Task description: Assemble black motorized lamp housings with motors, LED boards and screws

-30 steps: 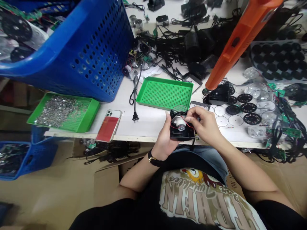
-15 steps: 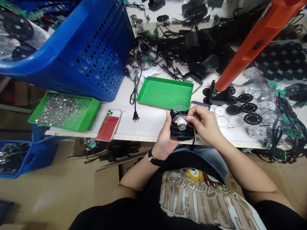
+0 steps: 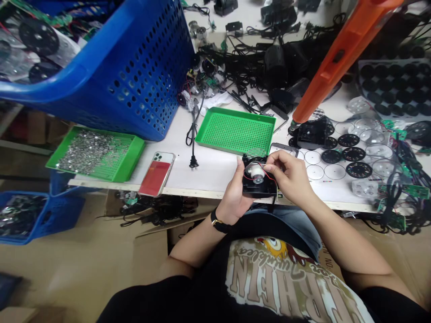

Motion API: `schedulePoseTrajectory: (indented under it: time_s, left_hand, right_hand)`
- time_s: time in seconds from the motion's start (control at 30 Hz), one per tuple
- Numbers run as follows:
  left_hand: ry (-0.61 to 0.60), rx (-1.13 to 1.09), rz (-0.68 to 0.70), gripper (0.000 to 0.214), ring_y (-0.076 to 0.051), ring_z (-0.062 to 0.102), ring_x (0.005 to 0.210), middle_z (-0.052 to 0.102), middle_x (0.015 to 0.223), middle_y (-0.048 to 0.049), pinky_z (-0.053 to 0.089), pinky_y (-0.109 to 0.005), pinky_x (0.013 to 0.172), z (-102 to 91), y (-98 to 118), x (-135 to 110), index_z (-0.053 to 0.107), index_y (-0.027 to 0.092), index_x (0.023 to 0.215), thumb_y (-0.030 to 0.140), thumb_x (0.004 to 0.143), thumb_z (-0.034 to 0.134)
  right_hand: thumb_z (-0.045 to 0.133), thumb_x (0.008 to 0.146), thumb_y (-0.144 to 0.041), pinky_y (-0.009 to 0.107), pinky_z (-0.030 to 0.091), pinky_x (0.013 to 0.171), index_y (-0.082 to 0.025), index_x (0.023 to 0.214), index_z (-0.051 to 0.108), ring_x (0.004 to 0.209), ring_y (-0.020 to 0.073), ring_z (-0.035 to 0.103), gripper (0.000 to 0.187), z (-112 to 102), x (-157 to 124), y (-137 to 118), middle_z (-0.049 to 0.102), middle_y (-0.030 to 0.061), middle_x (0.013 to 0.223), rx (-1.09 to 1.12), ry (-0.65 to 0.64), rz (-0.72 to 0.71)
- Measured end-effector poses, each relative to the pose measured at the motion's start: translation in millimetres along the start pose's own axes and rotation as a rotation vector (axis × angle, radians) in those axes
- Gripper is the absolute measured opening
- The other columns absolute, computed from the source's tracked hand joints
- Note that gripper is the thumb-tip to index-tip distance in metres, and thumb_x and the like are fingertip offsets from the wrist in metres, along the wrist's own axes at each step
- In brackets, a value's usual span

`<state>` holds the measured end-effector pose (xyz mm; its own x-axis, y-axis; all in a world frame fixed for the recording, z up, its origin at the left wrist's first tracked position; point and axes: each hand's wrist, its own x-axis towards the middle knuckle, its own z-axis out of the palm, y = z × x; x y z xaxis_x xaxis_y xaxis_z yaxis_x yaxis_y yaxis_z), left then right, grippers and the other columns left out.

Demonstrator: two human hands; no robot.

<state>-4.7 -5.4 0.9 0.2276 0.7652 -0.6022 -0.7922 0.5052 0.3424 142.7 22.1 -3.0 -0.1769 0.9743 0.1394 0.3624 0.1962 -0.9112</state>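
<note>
A black square housing (image 3: 258, 185) with a small silver motor (image 3: 255, 172) and a red wire in it is held over the table's front edge. My left hand (image 3: 235, 196) grips the housing from its left side, thumb up along the edge. My right hand (image 3: 290, 176) closes on the housing's right side, its fingertips pinched at the motor and red wire. A black watch sits on my left wrist.
An empty green tray (image 3: 236, 131) lies just behind my hands, a green tray of small metal parts (image 3: 96, 152) at the left, a phone (image 3: 156, 173) between. A big blue basket (image 3: 111, 67) stands at the left. An orange tool (image 3: 336, 58), black discs (image 3: 350, 154) and cables crowd the right.
Both hands keep the housing in the same place; the fingertips shift slightly on the motor. The orange tool above swings a little.
</note>
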Motion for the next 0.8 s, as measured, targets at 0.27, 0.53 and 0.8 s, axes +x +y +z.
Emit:
schedulePoseTrajectory:
  time_s: [0.27,0.53,0.8]
  left_hand:
    - [0.002,-0.009,0.001,0.052,-0.023,0.073,0.11,0.079,0.104,-0.0081,0.054,-0.039,0.104,-1.6,-0.5,1.0,0.074,0.014,0.108,0.051,0.109,0.038]
    - [0.003,0.014,0.008,0.056,-0.023,0.073,0.111,0.079,0.102,-0.0087,0.054,-0.038,0.104,0.0,0.3,0.4,0.074,0.014,0.098,0.051,0.11,0.034]
    - [-0.051,0.011,0.042,0.046,-0.025,0.073,0.11,0.079,0.106,-0.0094,0.056,-0.039,0.101,-7.7,-3.9,4.3,0.075,0.014,0.101,0.053,0.104,0.052]
  right_hand:
    - [0.064,0.088,-0.019,0.031,0.038,0.069,-0.022,0.08,0.06,0.07,0.015,0.051,0.01,0.3,0.9,-0.1,0.06,-0.002,0.073,-0.017,-0.015,0.0]
    - [0.064,0.087,-0.018,0.031,0.039,0.069,-0.022,0.079,0.059,0.07,0.0155,0.052,0.01,0.4,1.5,-0.6,0.059,-0.0017,0.072,-0.027,-0.011,-0.01]
    - [0.062,0.087,-0.018,0.031,0.039,0.069,-0.023,0.079,0.058,0.07,0.0166,0.053,0.01,0.4,0.1,-1.1,0.06,-0.0009,0.072,-0.049,-0.017,-0.004]
